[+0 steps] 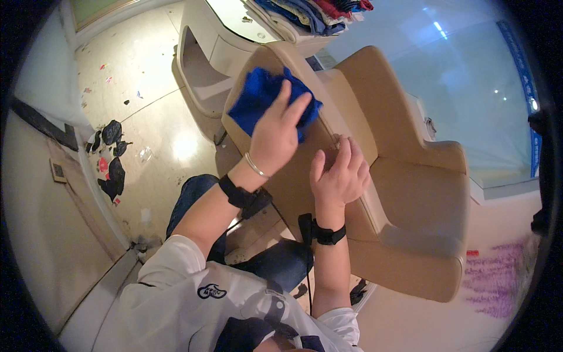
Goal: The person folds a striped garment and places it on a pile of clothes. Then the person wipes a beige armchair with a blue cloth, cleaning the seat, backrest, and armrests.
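Observation:
My left hand [277, 136] holds a crumpled blue cloth [253, 101] against the outer side of a tan upholstered armchair [409, 198], near its upper end. Two of its fingers are spread over the cloth; the rest are hidden. My right hand [341, 176] lies lower on the same chair, its fingertips by the piped seam along the edge and its thumb apart from the fingers. I see nothing held in it. The chair's seat and its far arm show beyond the near side.
A pale cabinet with an open recess [198, 66] stands behind the chair, and folded clothes [308, 17] lie stacked at the top. Black scraps [114, 176] and small red bits litter the floor at left. A glass panel with a blue border strip [523, 88] stands at right, above a wall with purple marks.

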A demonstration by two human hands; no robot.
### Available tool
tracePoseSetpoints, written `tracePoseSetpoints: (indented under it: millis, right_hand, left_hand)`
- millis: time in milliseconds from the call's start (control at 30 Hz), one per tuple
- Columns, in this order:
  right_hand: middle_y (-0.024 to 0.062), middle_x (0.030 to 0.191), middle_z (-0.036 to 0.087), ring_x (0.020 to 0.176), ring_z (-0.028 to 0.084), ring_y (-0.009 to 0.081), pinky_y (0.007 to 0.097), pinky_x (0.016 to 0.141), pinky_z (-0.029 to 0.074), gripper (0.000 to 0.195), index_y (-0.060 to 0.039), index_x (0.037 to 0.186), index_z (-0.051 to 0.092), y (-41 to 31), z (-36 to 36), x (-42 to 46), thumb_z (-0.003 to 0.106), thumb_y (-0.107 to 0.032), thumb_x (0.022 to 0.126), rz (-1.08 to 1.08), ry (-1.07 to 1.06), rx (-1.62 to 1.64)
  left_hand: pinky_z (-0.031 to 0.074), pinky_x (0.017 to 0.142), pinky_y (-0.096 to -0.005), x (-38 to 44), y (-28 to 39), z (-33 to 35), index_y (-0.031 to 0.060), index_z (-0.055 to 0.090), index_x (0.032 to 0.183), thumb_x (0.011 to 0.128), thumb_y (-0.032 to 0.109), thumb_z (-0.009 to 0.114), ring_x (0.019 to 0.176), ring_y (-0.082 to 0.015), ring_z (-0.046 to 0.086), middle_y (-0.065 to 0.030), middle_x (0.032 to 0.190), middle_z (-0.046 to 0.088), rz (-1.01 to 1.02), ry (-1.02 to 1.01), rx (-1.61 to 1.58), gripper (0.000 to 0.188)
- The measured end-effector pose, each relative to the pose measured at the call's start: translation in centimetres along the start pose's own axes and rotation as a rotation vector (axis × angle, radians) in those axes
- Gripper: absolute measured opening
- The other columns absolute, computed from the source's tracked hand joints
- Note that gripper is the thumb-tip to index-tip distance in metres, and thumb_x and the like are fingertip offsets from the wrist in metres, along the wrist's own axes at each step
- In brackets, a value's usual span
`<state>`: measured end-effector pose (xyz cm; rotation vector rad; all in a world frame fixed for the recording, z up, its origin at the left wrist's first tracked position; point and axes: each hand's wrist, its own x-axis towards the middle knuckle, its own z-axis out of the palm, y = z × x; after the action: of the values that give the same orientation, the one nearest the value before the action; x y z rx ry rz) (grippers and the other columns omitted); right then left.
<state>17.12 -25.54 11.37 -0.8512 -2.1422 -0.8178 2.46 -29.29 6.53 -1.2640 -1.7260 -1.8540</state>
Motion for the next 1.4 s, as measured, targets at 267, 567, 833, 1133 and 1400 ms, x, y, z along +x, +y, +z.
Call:
tracePoseSetpoints:
  millis: [267, 567, 833, 1133, 1400]
  right_hand:
    - [0.0026, 0.115, 0.066, 0.094, 0.062, 0.0226, 0.0363, 0.081, 0.046, 0.037, -0.0238, 0.117, 0.069, 0.4, -0.3, -0.3, 0.073, -0.027, 0.08, -0.117, 0.105, 0.22]
    - [-0.0021, 0.107, 0.068, 0.089, 0.062, 0.0224, 0.0366, 0.079, 0.047, 0.021, -0.0198, 0.093, 0.07, 0.5, -0.1, -0.1, 0.069, -0.015, 0.072, -0.064, 0.11, 0.247]
    - [-0.0004, 0.108, 0.067, 0.092, 0.061, 0.0247, 0.0391, 0.082, 0.046, 0.019, -0.0178, 0.088, 0.072, 0.0, -0.4, -0.3, 0.069, -0.014, 0.07, -0.048, 0.05, 0.214]
    - [-0.0006, 0.106, 0.066, 0.096, 0.06, 0.0236, 0.0387, 0.083, 0.043, 0.009, -0.0155, 0.085, 0.07, -0.3, -0.3, 0.0, 0.069, -0.016, 0.075, -0.023, 0.038, 0.203]
    - [0.0009, 0.109, 0.065, 0.096, 0.06, 0.0235, 0.0385, 0.084, 0.043, 0.004, -0.0146, 0.08, 0.068, -0.3, -0.5, 0.1, 0.07, -0.017, 0.077, -0.038, 0.03, 0.185]
  left_hand:
    - [0.041, 0.106, -0.0464, -2.9, 2.8, 0.5, -0.0022, 0.037, 0.141, 0.079, -0.009, 0.053, 0.128, -0.0485, 0.044, -0.0363, 0.146, 0.033, -0.063, -0.154, -0.24, 0.064]
    - [0.037, 0.11, -0.0398, -4.7, 3.3, -1.9, -0.0052, 0.036, 0.144, 0.08, -0.006, 0.051, 0.134, -0.039, 0.044, -0.0284, 0.145, 0.043, -0.294, -0.177, -0.532, 0.065]
    - [0.05, 0.089, -0.0261, -3.1, 2.9, -4.0, -0.0028, 0.057, 0.131, 0.079, -0.007, 0.049, 0.102, -0.0151, 0.063, -0.01, 0.116, 0.067, -0.976, -0.336, -0.959, 0.052]
    - [0.05, 0.089, -0.0269, -3.4, 4.0, -3.5, -0.004, 0.058, 0.128, 0.09, 0.007, 0.065, 0.099, -0.0129, 0.061, -0.0081, 0.114, 0.066, -0.965, -0.179, -1.022, 0.04]
    - [0.043, 0.106, -0.0398, -2.2, 0.5, -0.5, -0.0006, 0.058, 0.128, 0.084, -0.007, 0.052, 0.123, -0.0371, 0.056, -0.0207, 0.131, 0.059, -0.246, 0.186, -0.121, 0.044]
